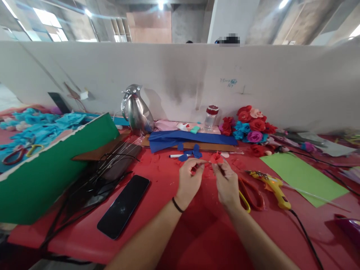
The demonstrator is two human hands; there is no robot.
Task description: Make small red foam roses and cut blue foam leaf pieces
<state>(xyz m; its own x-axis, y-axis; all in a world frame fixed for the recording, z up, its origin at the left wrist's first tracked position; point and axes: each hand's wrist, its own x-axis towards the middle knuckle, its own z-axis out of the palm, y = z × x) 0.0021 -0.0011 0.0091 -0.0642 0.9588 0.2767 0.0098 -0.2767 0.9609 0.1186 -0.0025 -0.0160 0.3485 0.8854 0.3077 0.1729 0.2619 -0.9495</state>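
Note:
Both my hands meet over the middle of the red table. My right hand (227,183) is closed, its fingertips pinching a small red paper flower (216,158) from below. Close beside it, my left hand (190,179) is also closed in a pinch; a bit of red shows at its fingertips, too small to make out. Just beyond the hands lie blue paper petals (197,151) and a white marker (176,156). Red-and-yellow-handled scissors (254,195) rest against the right side of my right hand, their blades hidden.
A yellow glue gun (274,187) and green sheet (303,176) lie right. Left are a phone (123,206), wires (112,157) and a green board (56,176). Behind stand a steel jug (137,112), glass jar (210,118), blue paper (194,139) and paper flowers (254,125).

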